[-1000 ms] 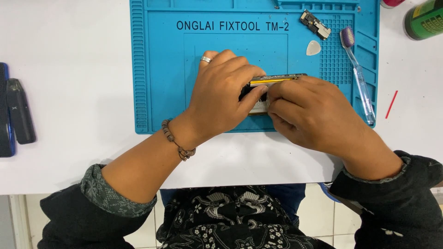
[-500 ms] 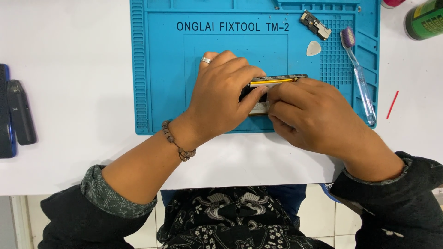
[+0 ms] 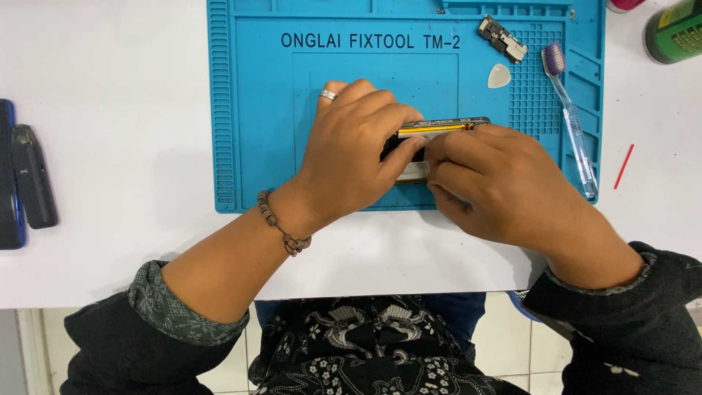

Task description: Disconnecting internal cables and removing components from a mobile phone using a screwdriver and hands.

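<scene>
Both hands clamp opened phone (image 3: 431,130) on blue mat (image 3: 248,146): left hand (image 3: 358,146) steadies, right hand (image 3: 490,183) pinches edge. Pick (image 3: 499,75), brush (image 3: 570,124) just beyond grip.

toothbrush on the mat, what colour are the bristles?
Purple bristles on the toothbrush, handle clear bluish; head view, right side of the blue mat.

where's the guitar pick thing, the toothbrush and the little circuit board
white pick (image 3: 499,75), head view, middle of its flat face
toothbrush (image 3: 572,132), head view, middle of its clear handle
small circuit board (image 3: 502,39), head view, centre of the board
</scene>
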